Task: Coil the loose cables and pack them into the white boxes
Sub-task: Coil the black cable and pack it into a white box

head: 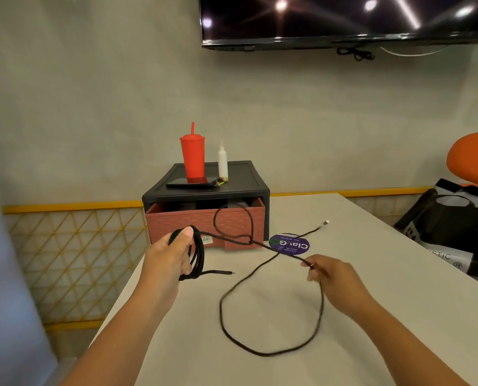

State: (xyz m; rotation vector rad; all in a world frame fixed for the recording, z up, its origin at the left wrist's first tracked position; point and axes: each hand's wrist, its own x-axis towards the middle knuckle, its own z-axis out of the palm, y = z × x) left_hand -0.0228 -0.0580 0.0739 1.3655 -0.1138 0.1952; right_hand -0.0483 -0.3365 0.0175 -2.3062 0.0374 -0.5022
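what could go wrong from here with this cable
The cable crosses itself near the purple disc, so pulling with the right hand may tighten a knot. The coil held in the left hand looks loose and could slip. A loop by the brown drawer might snag.

matt black cable (271, 316), glossy red plastic cup (192, 157)
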